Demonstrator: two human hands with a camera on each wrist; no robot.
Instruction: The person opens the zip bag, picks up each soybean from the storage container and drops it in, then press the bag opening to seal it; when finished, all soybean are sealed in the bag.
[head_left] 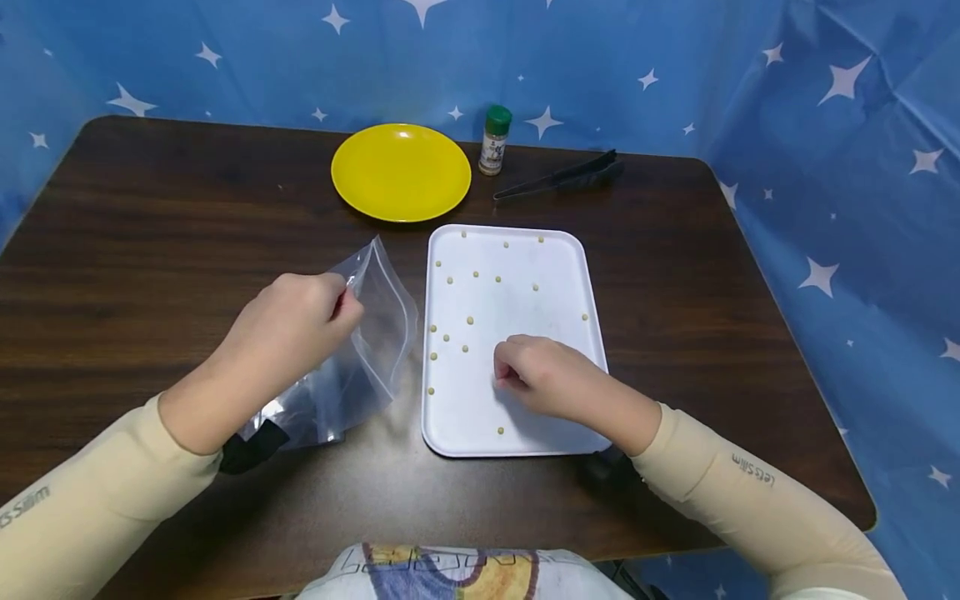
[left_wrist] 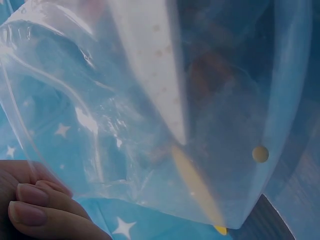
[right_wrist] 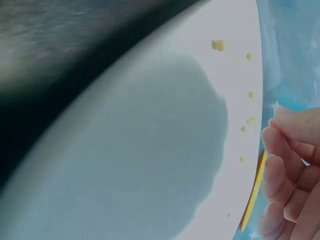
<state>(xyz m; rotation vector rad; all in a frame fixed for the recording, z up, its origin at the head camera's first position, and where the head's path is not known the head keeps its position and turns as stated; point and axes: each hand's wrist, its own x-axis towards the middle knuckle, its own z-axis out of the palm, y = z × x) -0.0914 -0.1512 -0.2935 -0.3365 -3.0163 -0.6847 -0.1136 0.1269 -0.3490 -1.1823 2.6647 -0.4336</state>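
My left hand (head_left: 296,321) grips the upper edge of a clear zip bag (head_left: 386,312) left of the tray. The bag's mouth stands spread toward the tray. One round pale bean (left_wrist: 260,154), like a soybean, shows against the plastic in the left wrist view. My right hand (head_left: 551,375) is over the white tray (head_left: 540,333), fingers curled, thumb tip against the index finger (right_wrist: 280,142). No bean shows between those tips, and I cannot tell if one is hidden there. Several yellowish beans (head_left: 470,320) lie scattered on the tray, mostly along its left and far parts.
Behind the tray are a yellow plate (head_left: 401,172), a small green-capped seasoning bottle (head_left: 493,142) and black tongs (head_left: 558,177). They stand on a dark wooden table (head_left: 150,217). A blue star-patterned cloth (head_left: 262,50) hangs behind the table and down its right side.
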